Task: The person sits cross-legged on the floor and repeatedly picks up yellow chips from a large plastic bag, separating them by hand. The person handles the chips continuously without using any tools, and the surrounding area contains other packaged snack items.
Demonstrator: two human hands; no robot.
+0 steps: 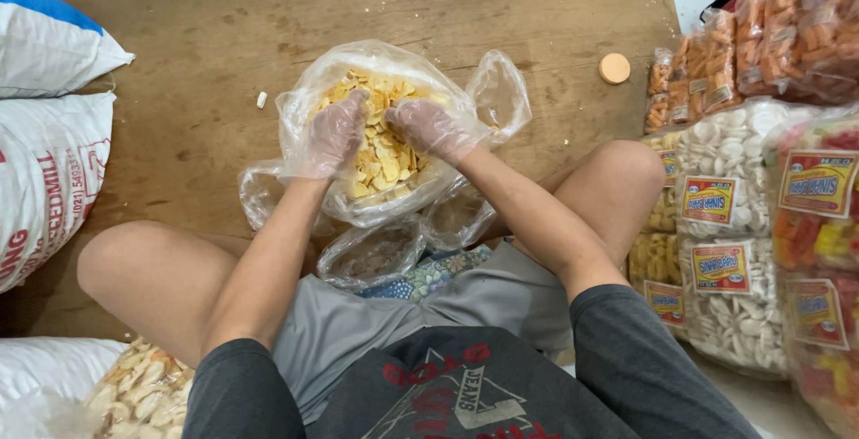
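Clear plastic bag: centre of the frame, on the wooden floor, holding yellow chips.
Left hand: gloved, we see it pressed into the chips (grasp undeterminable).
Right hand: gloved, likewise.
Packed snack bags: right edge.

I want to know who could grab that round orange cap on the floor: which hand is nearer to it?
Right. The right hand is in the bag of chips, on the side facing the orange cap; the left hand lies farther away.
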